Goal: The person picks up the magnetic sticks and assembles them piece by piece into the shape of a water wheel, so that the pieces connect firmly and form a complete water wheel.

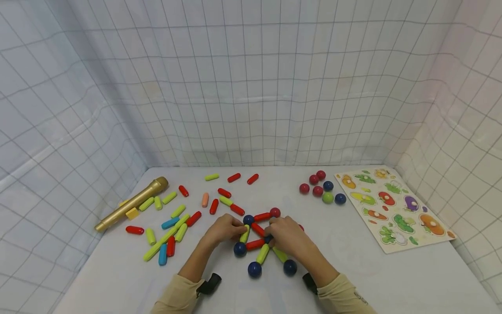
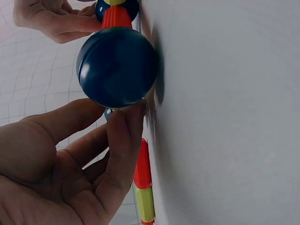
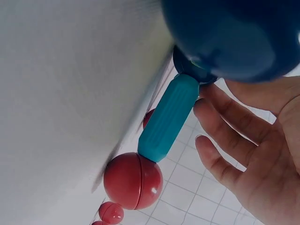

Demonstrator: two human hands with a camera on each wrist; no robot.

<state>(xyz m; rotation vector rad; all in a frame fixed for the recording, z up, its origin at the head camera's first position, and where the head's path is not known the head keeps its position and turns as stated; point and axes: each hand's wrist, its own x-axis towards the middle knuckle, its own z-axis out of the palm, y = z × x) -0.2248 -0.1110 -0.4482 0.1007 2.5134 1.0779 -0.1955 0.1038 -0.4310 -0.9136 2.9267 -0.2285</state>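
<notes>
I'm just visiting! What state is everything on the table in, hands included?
Left hand: fingers pinch a green rod.
Right hand: fingers at the middle blue ball, grip partly hidden.
Frame: rods and balls joined.
Teal rod: joined to a ball at each end.
Loose rods: scattered.
Loose balls: clustered.
Microphone: lying down.
Board: flat, pictures up.

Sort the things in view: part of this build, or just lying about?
In the build: dark blue balls, red balls, red rods, lime rods, teal rod.

Lying about: gold microphone, yellow blocks, vegetable board, loose rods, loose balls (perhaps spares).
</notes>
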